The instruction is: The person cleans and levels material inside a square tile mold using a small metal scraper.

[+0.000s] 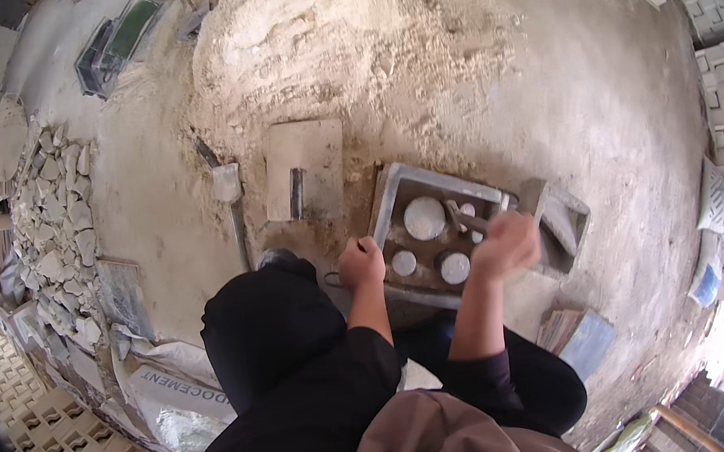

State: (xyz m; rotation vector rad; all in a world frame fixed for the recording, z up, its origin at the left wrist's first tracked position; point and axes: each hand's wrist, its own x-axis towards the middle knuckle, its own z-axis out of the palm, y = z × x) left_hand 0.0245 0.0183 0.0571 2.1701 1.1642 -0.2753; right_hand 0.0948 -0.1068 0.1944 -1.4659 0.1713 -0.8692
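Note:
A rectangular metal mould lies on the ground in front of me, with several round, pale powder-topped pieces inside. My right hand, smeared by motion, is closed around the handle of a short hammer-like tool over the mould's right half. My left hand makes a fist at the mould's left edge. A thin dark loop sticks out beside it; whether the fingers grip anything is hidden.
A plastering float and a long-handled tool lie left of the mould. Beyond is a heap of pale sandy powder. Broken pieces pile up at left, near a cement sack. An angular metal frame touches the mould's right side.

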